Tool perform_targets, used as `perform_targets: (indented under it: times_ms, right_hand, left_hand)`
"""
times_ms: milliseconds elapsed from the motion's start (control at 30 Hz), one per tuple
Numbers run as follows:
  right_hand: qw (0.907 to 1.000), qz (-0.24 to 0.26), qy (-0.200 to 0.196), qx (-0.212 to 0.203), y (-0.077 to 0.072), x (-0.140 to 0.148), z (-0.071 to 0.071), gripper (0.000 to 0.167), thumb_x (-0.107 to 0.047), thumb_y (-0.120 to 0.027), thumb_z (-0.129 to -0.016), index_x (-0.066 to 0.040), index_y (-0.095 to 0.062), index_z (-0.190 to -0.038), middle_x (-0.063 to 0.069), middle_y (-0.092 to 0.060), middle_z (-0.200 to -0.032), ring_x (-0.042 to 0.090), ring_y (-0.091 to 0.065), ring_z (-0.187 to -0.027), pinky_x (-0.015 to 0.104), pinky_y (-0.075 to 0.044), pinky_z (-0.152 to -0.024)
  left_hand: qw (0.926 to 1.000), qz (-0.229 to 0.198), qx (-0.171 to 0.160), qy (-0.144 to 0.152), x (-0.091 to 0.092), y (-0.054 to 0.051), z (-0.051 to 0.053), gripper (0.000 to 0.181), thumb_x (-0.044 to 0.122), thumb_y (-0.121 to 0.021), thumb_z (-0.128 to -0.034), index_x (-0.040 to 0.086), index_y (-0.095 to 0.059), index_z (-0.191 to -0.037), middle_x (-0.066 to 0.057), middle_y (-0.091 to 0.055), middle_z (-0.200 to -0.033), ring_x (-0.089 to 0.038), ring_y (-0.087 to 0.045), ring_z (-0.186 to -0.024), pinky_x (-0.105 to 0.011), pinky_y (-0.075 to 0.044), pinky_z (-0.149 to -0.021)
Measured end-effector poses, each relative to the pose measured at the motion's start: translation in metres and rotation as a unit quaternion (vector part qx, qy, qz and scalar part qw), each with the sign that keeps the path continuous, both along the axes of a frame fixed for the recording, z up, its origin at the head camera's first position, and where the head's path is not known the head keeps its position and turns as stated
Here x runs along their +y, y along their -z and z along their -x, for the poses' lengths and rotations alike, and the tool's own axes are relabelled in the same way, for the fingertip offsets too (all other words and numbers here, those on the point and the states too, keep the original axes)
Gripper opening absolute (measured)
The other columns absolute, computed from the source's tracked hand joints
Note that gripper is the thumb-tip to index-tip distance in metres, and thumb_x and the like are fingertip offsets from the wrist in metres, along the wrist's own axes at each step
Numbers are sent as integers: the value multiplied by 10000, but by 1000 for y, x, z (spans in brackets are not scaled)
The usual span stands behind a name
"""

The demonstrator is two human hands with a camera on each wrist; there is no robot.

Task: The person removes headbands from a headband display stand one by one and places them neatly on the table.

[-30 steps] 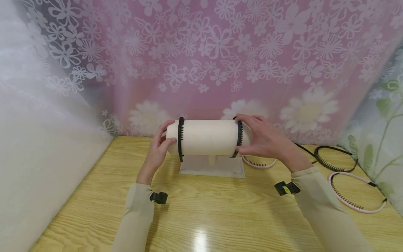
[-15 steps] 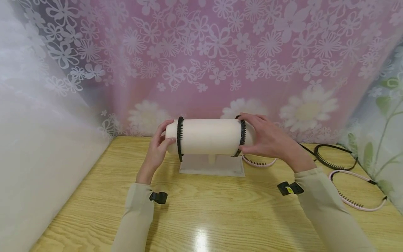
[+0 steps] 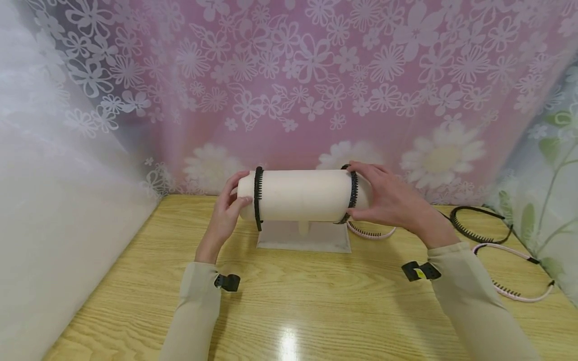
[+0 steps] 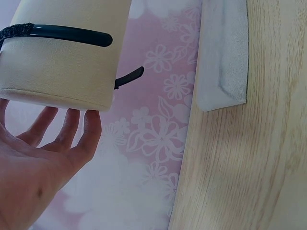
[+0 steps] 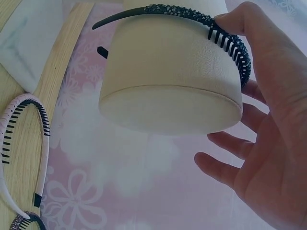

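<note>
A cream padded cylinder (image 3: 302,195) lies sideways on a headband display stand with a grey base (image 3: 280,240). My left hand (image 3: 224,213) grips its left end, thumb in front and fingers behind. Beside that thumb, a black toothed headband (image 3: 258,200) sits over the cylinder. Near the right end, my right hand (image 3: 395,203) pinches a black glittery headband (image 3: 354,193) that curves over the cylinder. In the right wrist view the thumb presses on this sparkly band (image 5: 182,11), and its smooth end sticks out past the cylinder. The band's far side is partly hidden.
At the right of the wooden table (image 3: 289,296) lie a black headband (image 3: 478,235) and a pink headband (image 3: 526,300). Another pink headband (image 3: 372,235) lies behind the stand's right side. A floral curtain (image 3: 289,100) hangs right behind the table.
My right hand has slid the glittery headband a little to the right along the cylinder, towards its end. The left hand keeps its grip in the same place.
</note>
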State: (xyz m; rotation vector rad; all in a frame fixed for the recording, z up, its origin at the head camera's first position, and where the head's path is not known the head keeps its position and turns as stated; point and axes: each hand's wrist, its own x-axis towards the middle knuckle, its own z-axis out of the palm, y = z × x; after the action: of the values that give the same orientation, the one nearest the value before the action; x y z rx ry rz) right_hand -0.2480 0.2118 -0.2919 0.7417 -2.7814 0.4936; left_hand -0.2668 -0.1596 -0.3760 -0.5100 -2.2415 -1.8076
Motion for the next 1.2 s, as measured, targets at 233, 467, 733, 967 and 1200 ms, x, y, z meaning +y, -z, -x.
perform_targets:
  times_ms: [233, 467, 733, 967, 1200]
  right_hand:
    - [9999, 91, 5, -145, -1, 4, -2, 870, -358, -868, -763, -200, -432, -1500, 119, -503, -1524, 381, -393, -1455, 614, -510, -953]
    - [9997, 174, -28, -147, 0, 11, -3, 844, -337, -868, -776, -202, -441, -1491, 115, -507, -1518, 384, -398, -1433, 651, -469, -1006]
    - [9979, 506, -144, -369, 3, 16, -3, 831, -265, -859, -795, -184, -420, -1497, 159, -512, -1474, 339, -539, -1260, 535, -549, -873]
    - [9959, 729, -184, -503, 5, 19, -4, 843, -222, -850, -808, -175, -394, -1515, 201, -440, -1543, 428, -478, -1374, 648, -499, -957]
    - [9925, 997, -222, -666, 9, 22, -3, 840, -195, -851, -815, -190, -384, -1514, 217, -379, -1562, 487, -412, -1415, 677, -491, -961]
  left_hand:
    - [10000, -6, 10, -6, 1, 0, -1, 542, 167, -539, -1012, 333, -444, -1519, -3, -446, -1540, -333, -568, -1293, -553, -513, -966]
    - [10000, 0, 8, -19, 0, -1, -1, 547, 172, -539, -1012, 338, -440, -1524, -14, -446, -1545, -339, -564, -1289, -561, -504, -975]
    - [10000, 54, -7, -43, 0, 0, -1, 550, 181, -537, -1012, 343, -436, -1528, -17, -441, -1557, -349, -559, -1291, -582, -493, -995]
    - [9999, 70, 24, -70, 0, 0, 0, 549, 175, -540, -1010, 357, -444, -1518, -19, -452, -1542, -341, -574, -1274, -573, -504, -975]
    - [10000, 60, 24, -53, 0, 0, 0, 559, 169, -541, -1007, 343, -437, -1529, -19, -447, -1551, -342, -573, -1266, -564, -505, -970]
